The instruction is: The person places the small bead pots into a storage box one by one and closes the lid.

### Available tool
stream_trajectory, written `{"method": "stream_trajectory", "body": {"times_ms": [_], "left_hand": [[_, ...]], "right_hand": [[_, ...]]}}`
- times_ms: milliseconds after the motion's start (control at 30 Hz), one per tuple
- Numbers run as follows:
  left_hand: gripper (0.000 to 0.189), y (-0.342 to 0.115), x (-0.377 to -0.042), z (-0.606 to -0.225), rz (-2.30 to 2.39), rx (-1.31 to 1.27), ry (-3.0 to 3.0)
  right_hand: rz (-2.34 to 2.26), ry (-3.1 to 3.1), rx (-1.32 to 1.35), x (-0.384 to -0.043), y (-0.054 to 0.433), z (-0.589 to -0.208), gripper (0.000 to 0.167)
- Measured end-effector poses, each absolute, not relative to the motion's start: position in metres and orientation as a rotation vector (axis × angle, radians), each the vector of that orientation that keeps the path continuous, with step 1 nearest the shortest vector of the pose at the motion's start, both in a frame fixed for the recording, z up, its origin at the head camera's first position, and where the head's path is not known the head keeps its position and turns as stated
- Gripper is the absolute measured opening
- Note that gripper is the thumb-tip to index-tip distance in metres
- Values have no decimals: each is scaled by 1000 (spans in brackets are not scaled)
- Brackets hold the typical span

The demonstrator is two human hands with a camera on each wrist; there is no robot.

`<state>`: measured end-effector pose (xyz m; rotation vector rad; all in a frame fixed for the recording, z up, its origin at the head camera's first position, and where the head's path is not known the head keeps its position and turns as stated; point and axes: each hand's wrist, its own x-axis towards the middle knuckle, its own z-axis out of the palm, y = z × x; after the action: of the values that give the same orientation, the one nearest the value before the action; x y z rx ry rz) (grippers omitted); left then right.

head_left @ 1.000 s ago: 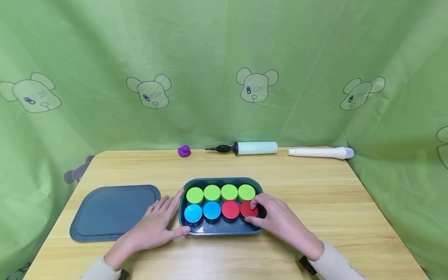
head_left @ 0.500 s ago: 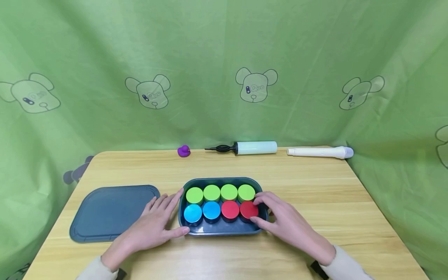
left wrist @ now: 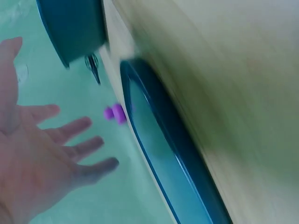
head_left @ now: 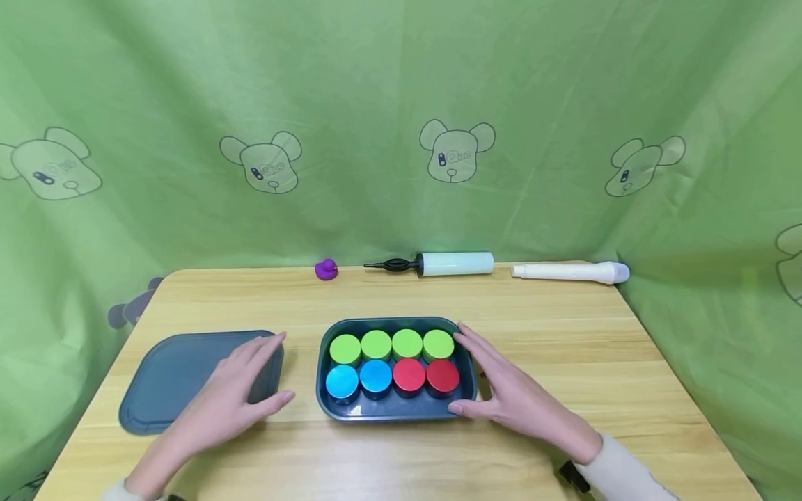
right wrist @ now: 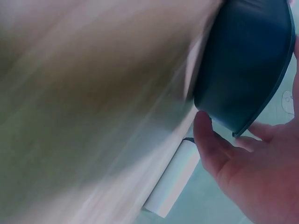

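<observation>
A dark blue box [head_left: 395, 412] stands on the table with two rows of round jars in it. The back row has green lids [head_left: 407, 344]; in front are blue lids [head_left: 376, 376] and red lids [head_left: 409, 376]. My right hand [head_left: 516, 400] touches the box's right end, fingers at the back corner and thumb at the front rim. In the right wrist view, that hand [right wrist: 261, 168] lies against the box's end wall [right wrist: 243, 65]. My left hand [head_left: 222, 393] is apart from the box, above the flat dark blue lid [head_left: 182, 376], fingers spread and holding nothing.
Along the table's back edge lie a purple rubber duck [head_left: 326, 269], a hand pump [head_left: 454, 264] with a black nozzle, and a white baton-shaped thing [head_left: 567, 272]. A green curtain [head_left: 363, 209] hangs behind and at both sides of the wooden table [head_left: 539, 320].
My right hand has let go of the front-right red-lidded jar and moved to the box's right rim. My left hand has left the box's left end and moved left over the lid.
</observation>
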<state>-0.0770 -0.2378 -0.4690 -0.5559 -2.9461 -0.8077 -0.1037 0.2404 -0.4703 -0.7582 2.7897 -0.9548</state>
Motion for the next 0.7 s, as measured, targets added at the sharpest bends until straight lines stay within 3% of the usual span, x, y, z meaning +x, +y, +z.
{"method": "stream_trajectory", "body": {"times_ms": [200,700], "left_hand": [[87,-277,-72,-470,-938,-560,-2860],[81,-343,-68,-475,-1007,-358,-2794]], "right_hand": [[-1008,2705,-689,-109,242,-470,128],[-1019,2618,-726,-116,248,-469,131]]}}
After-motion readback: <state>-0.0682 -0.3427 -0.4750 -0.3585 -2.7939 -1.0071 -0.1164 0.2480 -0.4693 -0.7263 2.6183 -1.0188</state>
